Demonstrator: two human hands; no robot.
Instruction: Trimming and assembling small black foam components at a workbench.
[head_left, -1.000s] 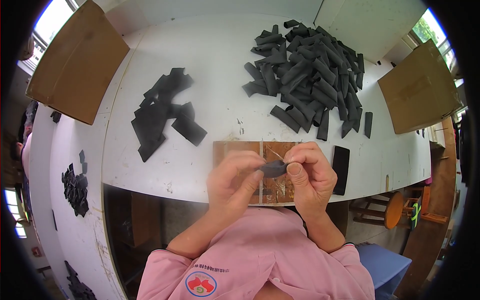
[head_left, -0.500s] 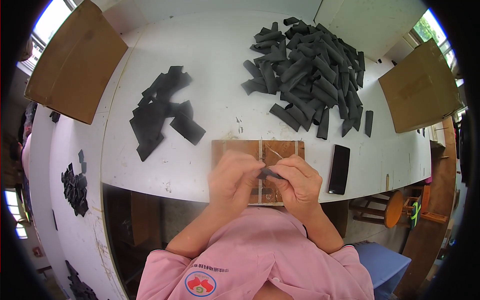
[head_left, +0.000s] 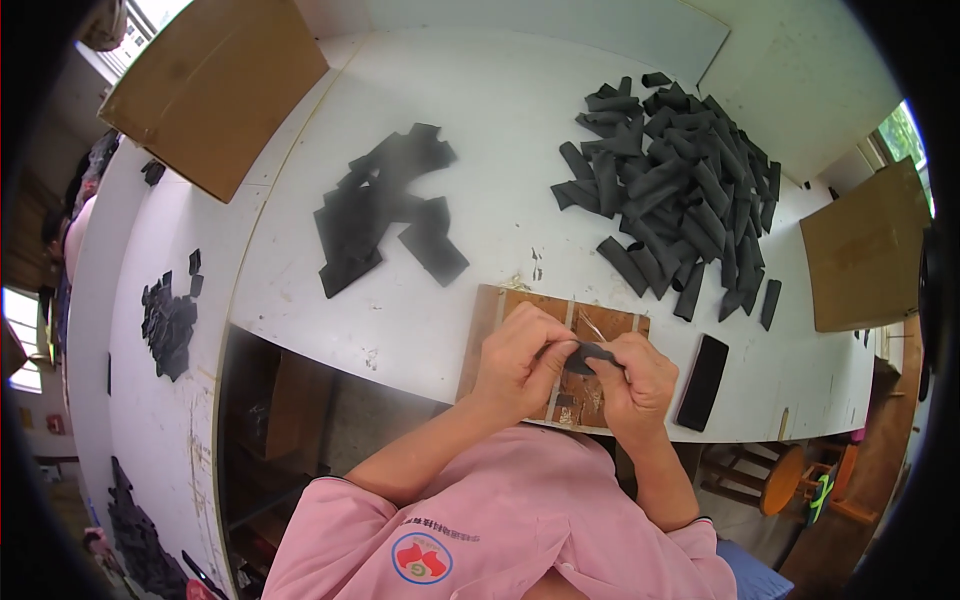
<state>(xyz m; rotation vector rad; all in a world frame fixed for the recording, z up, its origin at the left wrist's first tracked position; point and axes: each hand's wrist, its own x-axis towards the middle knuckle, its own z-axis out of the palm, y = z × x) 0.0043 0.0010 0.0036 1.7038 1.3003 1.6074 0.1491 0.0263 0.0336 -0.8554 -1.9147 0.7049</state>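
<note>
Over a brown wooden board (head_left: 484, 335) with pale strips, a small dark grey piece of soft sheet material (head_left: 585, 359) is held between both hands. My left hand (head_left: 520, 362) pinches its left end with thumb and fingers. At the other end my right hand (head_left: 642, 384) is closed on the piece, thumb pressed against it. The fingers partly hide its shape. Flat dark grey pieces (head_left: 355, 228) lie loosely overlapped beyond my left hand. Farther right rises a big heap of rolled dark grey tubes (head_left: 690, 185).
A black phone (head_left: 703, 382) lies right of the board. Cardboard boxes stand at the far left (head_left: 215, 90) and far right (head_left: 866, 250). More dark scraps (head_left: 168, 328) lie on the left side table. A round wooden stool (head_left: 781, 479) stands beyond the table's right front edge.
The whole view has shifted and tilted, so the table things sit farther right. Both hands still hold the dark piece, and more of it now shows between them.
</note>
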